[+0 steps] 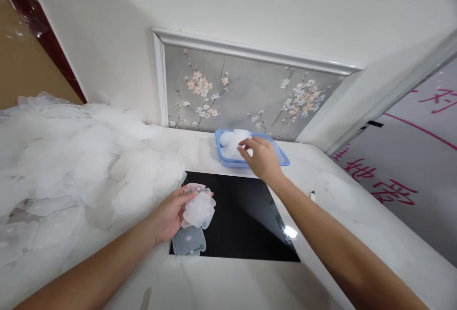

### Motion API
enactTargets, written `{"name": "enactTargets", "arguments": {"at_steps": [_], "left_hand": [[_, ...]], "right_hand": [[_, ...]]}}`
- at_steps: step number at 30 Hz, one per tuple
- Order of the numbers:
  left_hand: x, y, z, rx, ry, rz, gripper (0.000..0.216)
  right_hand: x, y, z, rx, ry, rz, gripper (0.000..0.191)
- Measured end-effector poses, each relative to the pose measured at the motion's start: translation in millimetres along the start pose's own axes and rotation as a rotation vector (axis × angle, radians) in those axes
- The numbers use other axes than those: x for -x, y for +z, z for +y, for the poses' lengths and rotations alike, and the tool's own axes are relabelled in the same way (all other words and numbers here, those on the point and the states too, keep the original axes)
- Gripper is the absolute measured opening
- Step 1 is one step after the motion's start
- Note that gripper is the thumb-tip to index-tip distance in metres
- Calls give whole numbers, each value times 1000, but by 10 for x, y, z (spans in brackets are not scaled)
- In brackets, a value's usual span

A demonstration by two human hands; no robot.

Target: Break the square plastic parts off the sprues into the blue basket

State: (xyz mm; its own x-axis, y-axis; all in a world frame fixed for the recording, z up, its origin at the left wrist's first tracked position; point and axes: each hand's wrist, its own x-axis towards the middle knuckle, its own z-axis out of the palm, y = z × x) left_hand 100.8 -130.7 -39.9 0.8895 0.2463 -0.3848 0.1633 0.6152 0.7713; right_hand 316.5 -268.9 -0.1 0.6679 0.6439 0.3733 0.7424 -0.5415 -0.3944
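Two bare forearms enter from the bottom edge and lie over a pale marble bench. Just left of centre, the left hand curls its fingers and thumb around a small stack of translucent shells and holds it at the near left corner of a black glass panel set into the bench. Directly below the stack, a single flat shell rests on the panel's edge. Along the left side of the frame, a large heap of shells covers the bench, near the left hand. Further back, above centre, the right hand reaches into a blue basket. Its fingers are bent and its fingertips touch the white pieces inside; whether it pinches one cannot be told. Behind the basket, a grey blossom panel covers the wall, and a board with red writing slants down the right side.
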Motion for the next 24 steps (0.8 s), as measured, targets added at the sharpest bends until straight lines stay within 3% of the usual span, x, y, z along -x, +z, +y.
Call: {"name": "enactTargets", "arguments": {"at_steps": [2, 3, 5, 7, 9, 12, 14, 18, 24], "left_hand": [[1, -8, -15, -9, 2, -2, 28], [6, -6, -20, -23, -1, -6, 32], [24, 8, -23, -57, -8, -36, 38], [46, 25, -19, -103, -14, -84, 44], [65, 31, -10, -163, -11, -143, 55], [75, 8, 13, -279, 7, -215, 80], [74, -10, 31, -325, -11, -230, 85], [65, -1, 59, -290, -50, -194, 74], [7, 31, 35, -288, 49, -121, 57]], "right_hand": [[449, 71, -160, -321, -201, -138, 18], [662, 125, -238, -454, -228, -232, 28], [1008, 247, -372, -714, -143, -334, 44], [1197, 354, -453, -910, 43, -356, 38], [1236, 420, -466, -1021, 169, -330, 31], [1145, 439, -374, -1062, 225, -280, 24], [1075, 419, -272, -1041, 260, -264, 19], [1015, 360, -119, -1058, 326, -270, 21], [1030, 323, -145, -1249, 348, -322, 26]]}}
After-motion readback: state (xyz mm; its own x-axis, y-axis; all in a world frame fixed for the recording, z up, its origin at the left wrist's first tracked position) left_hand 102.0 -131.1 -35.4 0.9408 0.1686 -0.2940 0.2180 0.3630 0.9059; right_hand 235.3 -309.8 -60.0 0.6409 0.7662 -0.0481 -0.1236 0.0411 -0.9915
